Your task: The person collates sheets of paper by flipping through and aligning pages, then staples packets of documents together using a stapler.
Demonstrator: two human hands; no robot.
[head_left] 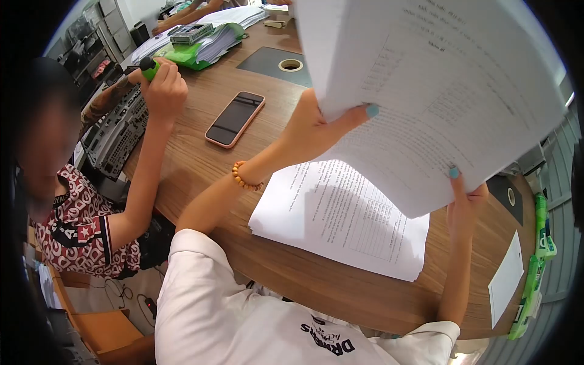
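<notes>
Raised over the table, a sheaf of printed paper sheets (450,103) is gripped by both of my hands. My left hand (316,125), with a beaded bracelet (243,176) on its wrist, pinches the sheets' left edge with the thumb on the near face. At the lower right edge, my right hand (467,204) is closed on the same sheets, thumb in front. Beneath them a stack of printed paper (347,225) lies on the wooden table (286,267), partly shaded and partly covered by the raised sheets.
A phone (235,120) lies left of my left forearm. Beyond are a tape roll (291,65) on a dark mat and a green folder (210,55) of papers. On the left, another person's hand (164,91) holds a green-and-black object. A white sheet (506,280) and green packages (529,292) lie right.
</notes>
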